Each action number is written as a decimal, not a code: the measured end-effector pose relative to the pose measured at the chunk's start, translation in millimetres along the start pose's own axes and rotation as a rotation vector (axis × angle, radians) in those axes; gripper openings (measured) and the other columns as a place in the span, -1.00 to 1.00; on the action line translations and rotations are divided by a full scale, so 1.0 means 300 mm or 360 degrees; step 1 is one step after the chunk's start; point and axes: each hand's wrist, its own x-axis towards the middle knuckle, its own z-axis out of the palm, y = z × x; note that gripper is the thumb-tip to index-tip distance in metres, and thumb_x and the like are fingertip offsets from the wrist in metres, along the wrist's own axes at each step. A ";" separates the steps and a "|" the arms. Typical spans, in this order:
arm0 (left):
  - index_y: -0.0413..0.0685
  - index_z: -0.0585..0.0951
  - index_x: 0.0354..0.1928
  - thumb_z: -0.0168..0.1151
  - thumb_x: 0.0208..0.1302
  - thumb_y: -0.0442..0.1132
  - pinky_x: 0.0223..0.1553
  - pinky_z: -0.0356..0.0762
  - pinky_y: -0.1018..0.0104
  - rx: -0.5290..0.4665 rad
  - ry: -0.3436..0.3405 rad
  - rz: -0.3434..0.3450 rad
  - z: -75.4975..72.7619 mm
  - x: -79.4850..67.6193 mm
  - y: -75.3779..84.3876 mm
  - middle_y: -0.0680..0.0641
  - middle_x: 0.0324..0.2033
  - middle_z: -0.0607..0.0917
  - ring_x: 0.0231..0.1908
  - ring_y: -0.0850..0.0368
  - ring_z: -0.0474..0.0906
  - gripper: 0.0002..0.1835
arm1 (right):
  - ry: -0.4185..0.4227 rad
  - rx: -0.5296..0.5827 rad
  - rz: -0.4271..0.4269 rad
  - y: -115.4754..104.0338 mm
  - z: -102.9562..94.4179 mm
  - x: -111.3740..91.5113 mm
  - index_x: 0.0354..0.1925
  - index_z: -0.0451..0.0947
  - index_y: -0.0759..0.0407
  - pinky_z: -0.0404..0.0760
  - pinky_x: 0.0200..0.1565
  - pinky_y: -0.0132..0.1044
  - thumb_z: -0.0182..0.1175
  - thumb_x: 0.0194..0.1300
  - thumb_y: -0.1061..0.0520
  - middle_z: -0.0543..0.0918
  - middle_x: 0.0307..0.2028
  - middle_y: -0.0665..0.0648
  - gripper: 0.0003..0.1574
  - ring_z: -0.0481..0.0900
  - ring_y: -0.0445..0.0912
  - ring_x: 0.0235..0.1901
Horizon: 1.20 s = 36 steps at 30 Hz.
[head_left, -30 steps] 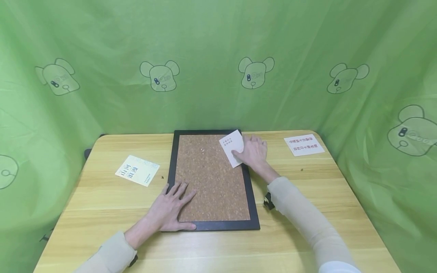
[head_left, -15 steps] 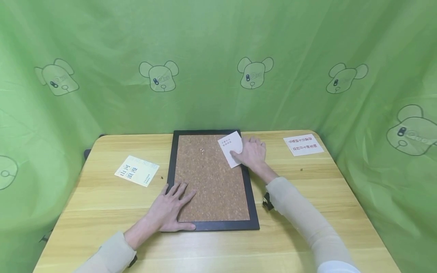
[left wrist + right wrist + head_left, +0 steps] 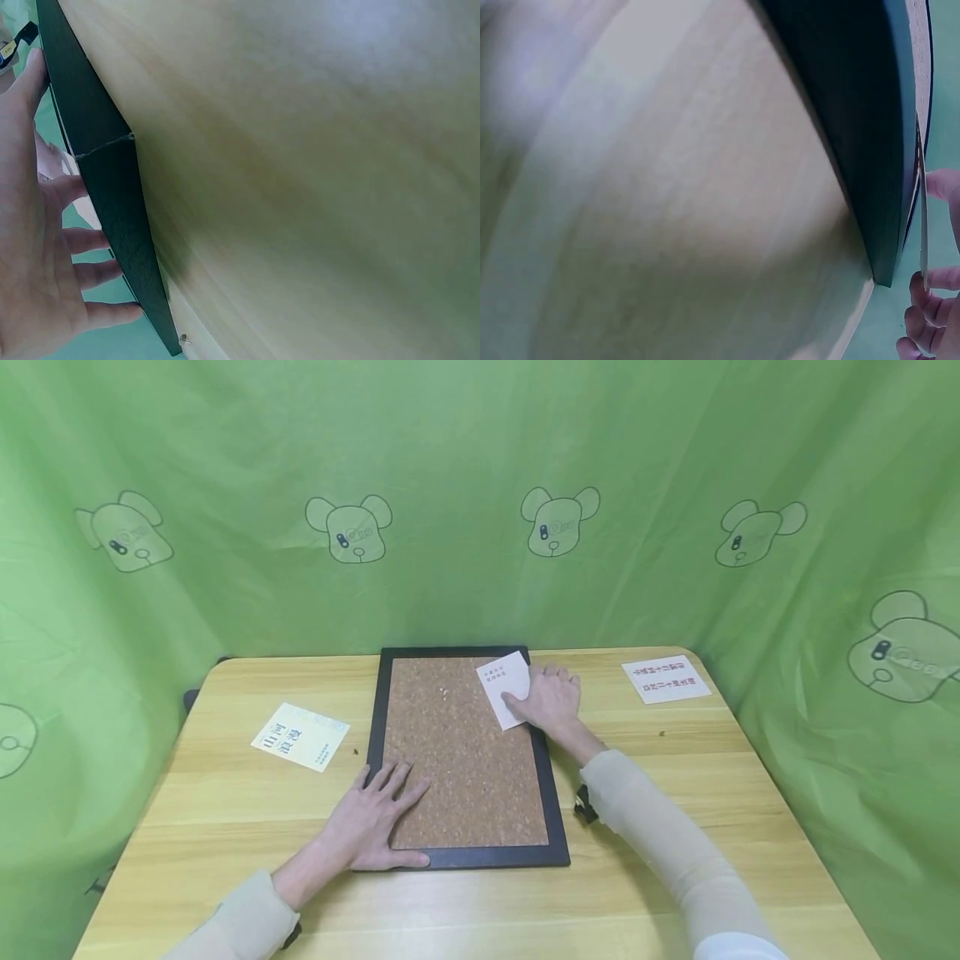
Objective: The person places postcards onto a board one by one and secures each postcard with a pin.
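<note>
Work on the cards appears at an early stage: from left to right, a blue-lettered card (image 3: 301, 736) lies apart on the table (image 3: 742, 802), a small-print card (image 3: 498, 681) overlaps the upper right of the cork board (image 3: 472, 777), and a red-lettered card (image 3: 667, 679) lies apart at far right, leaving two off the board. The left hand (image 3: 377, 821) rests with straight, spread fingers on the board's lower left corner; the right hand (image 3: 553, 700) pinches the small-print card at its right edge, thumb on the face, though whether the card lies flush cannot be told.
</note>
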 end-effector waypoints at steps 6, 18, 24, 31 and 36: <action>0.20 0.29 0.63 -0.02 0.09 0.79 0.43 0.42 -0.37 -0.0008 -0.0002 0.0001 -0.003 0.001 0.001 -0.27 0.57 0.36 0.54 -0.31 0.34 0.20 | -0.0012 0.0008 0.0015 0.002 0.009 0.002 -0.01 0.56 0.25 0.50 -0.08 0.01 0.21 0.24 -0.59 0.59 -0.23 0.28 -0.04 0.53 0.17 -0.19; 0.19 0.29 0.63 -0.03 0.09 0.79 0.43 0.43 -0.36 0.0007 -0.0002 0.0002 -0.006 0.000 0.001 -0.27 0.57 0.36 0.54 -0.30 0.35 0.20 | -0.0032 0.0012 0.0019 0.004 0.019 0.001 0.01 0.57 0.27 0.50 -0.04 0.03 0.16 0.25 -0.60 0.60 -0.20 0.28 -0.01 0.56 0.18 -0.15; 0.19 0.29 0.63 -0.02 0.09 0.79 0.43 0.43 -0.36 0.0012 0.0000 0.0005 -0.002 0.001 0.000 -0.27 0.57 0.36 0.54 -0.30 0.34 0.21 | -0.0058 0.0000 0.0020 0.003 0.021 0.002 0.03 0.57 0.28 0.51 -0.01 0.05 0.11 0.27 -0.61 0.61 -0.18 0.29 0.01 0.57 0.20 -0.12; 0.18 0.30 0.63 0.00 0.08 0.79 0.43 0.43 -0.37 0.0003 0.0014 0.0008 -0.001 0.000 0.000 -0.28 0.56 0.38 0.54 -0.31 0.34 0.21 | -0.0096 -0.0019 0.0019 0.001 0.022 0.002 0.07 0.58 0.28 0.50 0.03 0.06 0.07 0.29 -0.62 0.62 -0.15 0.29 0.03 0.57 0.19 -0.09; 0.19 0.29 0.63 -0.01 0.09 0.78 0.43 0.42 -0.37 -0.0010 0.0023 0.0005 0.003 0.000 -0.002 -0.28 0.56 0.38 0.54 -0.31 0.34 0.21 | -0.0094 -0.0019 0.0017 0.002 0.026 0.001 0.07 0.59 0.28 0.49 0.02 0.06 0.07 0.30 -0.62 0.60 -0.17 0.29 0.02 0.56 0.19 -0.11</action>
